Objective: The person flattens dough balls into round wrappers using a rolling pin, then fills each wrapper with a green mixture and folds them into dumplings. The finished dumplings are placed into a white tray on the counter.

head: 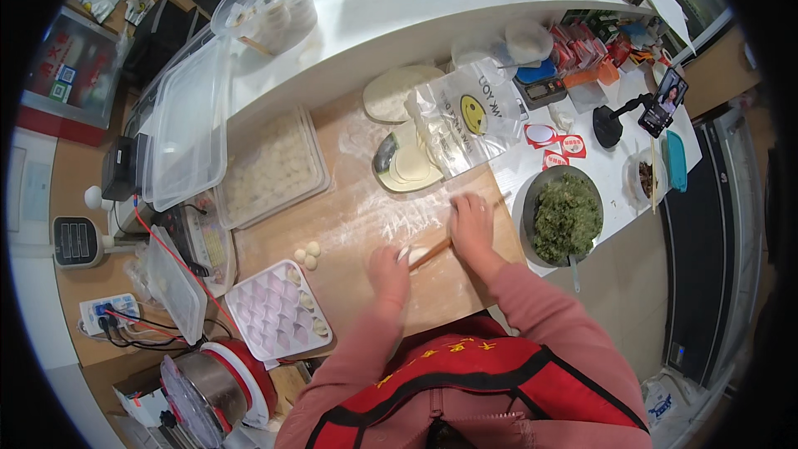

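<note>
On a floured wooden board [349, 224], my right hand [472, 224] lies closed over a wooden rolling pin [431, 254]. My left hand [388, 274] holds the edge of a small piece of dough [414, 254] at the pin's other end. Beyond my hands, flat round wrappers [411, 163] lie stacked, partly under a clear plastic bag [467, 118]. Several small dough balls [307, 255] sit left of my left hand. Beside them a white compartment tray [274, 308] holds a few dumplings [306, 300] along its right side. A bowl of chopped green filling [564, 218] stands to the right.
A plastic box of pale dough pieces [268, 168] stands at the back left, its board corner near a clear lid [187, 125]. A digital scale [541, 88], a phone on a stand [664, 103] and a small container [642, 181] stand right. A red cable [181, 262] runs near the tray.
</note>
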Demonstrator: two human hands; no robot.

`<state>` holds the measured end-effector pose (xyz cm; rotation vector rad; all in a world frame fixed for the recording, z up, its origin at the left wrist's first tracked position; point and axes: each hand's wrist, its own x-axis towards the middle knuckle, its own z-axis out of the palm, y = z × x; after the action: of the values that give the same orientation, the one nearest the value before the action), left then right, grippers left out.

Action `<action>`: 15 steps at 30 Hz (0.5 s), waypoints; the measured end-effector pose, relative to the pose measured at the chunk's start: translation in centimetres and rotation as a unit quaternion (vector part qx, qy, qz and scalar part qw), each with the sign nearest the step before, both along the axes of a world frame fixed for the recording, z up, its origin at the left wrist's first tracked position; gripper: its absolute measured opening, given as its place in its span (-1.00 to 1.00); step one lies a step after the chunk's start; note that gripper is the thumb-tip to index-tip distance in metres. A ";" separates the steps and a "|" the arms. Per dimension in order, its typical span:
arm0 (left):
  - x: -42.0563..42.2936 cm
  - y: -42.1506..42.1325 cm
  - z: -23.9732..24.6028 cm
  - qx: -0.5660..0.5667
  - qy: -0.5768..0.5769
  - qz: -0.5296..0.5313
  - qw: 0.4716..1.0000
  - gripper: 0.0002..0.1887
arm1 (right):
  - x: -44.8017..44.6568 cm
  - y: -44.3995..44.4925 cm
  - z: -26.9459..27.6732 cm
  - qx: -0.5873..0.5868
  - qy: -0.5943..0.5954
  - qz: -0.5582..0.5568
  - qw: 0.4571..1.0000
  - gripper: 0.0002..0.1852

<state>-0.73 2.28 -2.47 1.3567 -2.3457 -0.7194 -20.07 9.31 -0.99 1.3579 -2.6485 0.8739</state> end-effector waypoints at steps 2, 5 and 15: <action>1.1 0.6 0.4 0.017 -0.001 0.038 0.999 -0.87 | 0.6 1.5 0.9 0.013 0.012 0.027 0.999 -0.65; 0.9 0.3 0.4 0.000 0.011 0.006 1.000 -0.85 | 0.9 1.6 2.1 0.021 0.009 0.038 0.999 -0.67; 1.6 -2.8 -1.3 -0.060 0.089 -0.067 0.992 -0.89 | -1.8 4.1 -0.6 0.007 -0.079 0.143 0.987 -0.71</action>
<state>0.89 -0.52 -3.73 1.0482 -2.3122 -0.6947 -21.82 13.44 -1.60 1.7739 -2.6149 1.0335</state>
